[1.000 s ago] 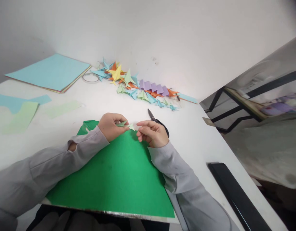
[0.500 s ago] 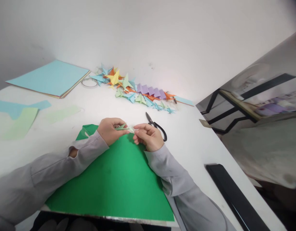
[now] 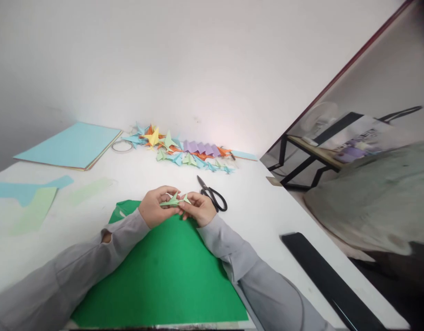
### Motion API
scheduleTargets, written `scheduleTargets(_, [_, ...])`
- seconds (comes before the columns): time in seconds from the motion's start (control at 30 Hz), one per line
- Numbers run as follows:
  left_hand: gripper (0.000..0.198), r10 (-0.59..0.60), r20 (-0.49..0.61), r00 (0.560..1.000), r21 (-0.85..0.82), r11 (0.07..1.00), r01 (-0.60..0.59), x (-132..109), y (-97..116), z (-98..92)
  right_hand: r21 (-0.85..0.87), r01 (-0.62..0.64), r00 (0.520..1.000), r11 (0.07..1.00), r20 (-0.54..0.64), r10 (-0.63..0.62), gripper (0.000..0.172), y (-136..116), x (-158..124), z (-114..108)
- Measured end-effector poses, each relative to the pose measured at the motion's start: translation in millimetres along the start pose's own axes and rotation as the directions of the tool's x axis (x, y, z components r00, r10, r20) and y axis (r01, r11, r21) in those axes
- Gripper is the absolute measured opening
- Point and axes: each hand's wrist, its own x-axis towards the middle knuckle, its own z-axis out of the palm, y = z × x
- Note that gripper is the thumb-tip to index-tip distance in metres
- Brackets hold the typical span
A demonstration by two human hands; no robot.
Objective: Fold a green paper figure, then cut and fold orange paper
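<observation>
You've got the white worktop [image 3: 253, 202] running up to the wall. The biggest thing on it is the green sheet [image 3: 163, 276], flat at the near edge w/ both yr forearms across it. A long black strip [image 3: 322, 271] lies at yr R, well apart from the sheet. In the far L corner there's a stack of light-blue paper [image 3: 74, 145]. Along the wall is a row of folded paper figures [image 3: 184, 151], mixed colours.

Yr L hand [image 3: 157, 211] and R hand [image 3: 198, 209] meet over the sheet's far end. Black scissors [image 3: 214, 197] lie just beside the R hand, tips toward the wall. The fingers of both hands pinch one small pale-green folded piece [image 3: 175, 200], held btwn the hands w/ its points sticking up.
</observation>
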Motion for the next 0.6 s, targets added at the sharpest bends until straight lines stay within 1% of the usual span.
scheduleTargets(0.07, [0.048, 0.006, 0.003, 1.000, -0.060, 0.998, -0.005, 0.6, 0.5, -0.7, 0.031, 0.013, 0.999, 0.999, -0.046, -0.011, 0.029, 0.8, 2.4, -1.2])
scheduleTargets(0.13, [0.049, 0.041, -0.009, 0.999, -0.138, 0.990, -0.042, 2.6, 0.5, -2.0, 0.060, 0.027, 0.995, 0.998, -0.094, -0.021, 0.031, -0.5, 4.8, -2.3])
scheduleTargets(0.2, [0.046, 0.058, -0.026, 0.998, -0.206, 0.977, -0.062, 5.0, 0.5, -3.4, 0.083, 0.034, 0.993, 0.996, -0.119, -0.024, 0.032, -3.1, 6.3, -3.1])
scheduleTargets(0.23, [0.042, 0.043, -0.027, 0.999, -0.246, 0.968, -0.048, 6.2, 0.6, -4.1, 0.098, 0.034, 0.992, 0.995, -0.122, -0.022, 0.032, -4.3, 6.8, -3.5])
scheduleTargets(0.27, [0.037, 0.011, -0.014, 1.000, -0.293, 0.956, -0.015, 7.3, 0.8, -4.8, 0.112, 0.033, 0.993, 0.993, -0.119, -0.020, 0.031, -5.3, 7.1, -4.0])
scheduleTargets(0.33, [0.034, -0.091, 0.051, 0.995, -0.395, 0.913, 0.103, 8.8, 1.2, -5.8, 0.129, 0.029, 0.995, 0.991, -0.098, -0.017, 0.029, -6.1, 7.1, -4.8])
scheduleTargets(0.4, [0.036, -0.191, 0.143, 0.971, -0.444, 0.865, 0.235, 9.5, 1.2, -6.5, 0.134, 0.035, 0.997, 0.990, -0.069, -0.026, 0.026, -5.2, 6.9, -5.7])
scheduleTargets(0.43, [0.037, -0.226, 0.176, 0.958, -0.443, 0.851, 0.282, 9.5, 0.8, -6.6, 0.136, 0.040, 0.998, 0.990, -0.056, -0.032, 0.025, -4.3, 6.8, -6.2])
scheduleTargets(0.5, [0.035, -0.253, 0.204, 0.946, -0.418, 0.851, 0.318, 8.9, -0.6, -6.4, 0.157, 0.048, 0.998, 0.986, -0.049, -0.041, 0.025, -2.2, 6.9, -7.1])
scheduleTargets(0.6, [0.037, -0.246, 0.201, 0.948, -0.400, 0.863, 0.309, 7.8, -3.7, -5.1, 0.195, 0.040, 0.998, 0.980, -0.063, -0.028, 0.027, 0.4, 7.9, -8.6])
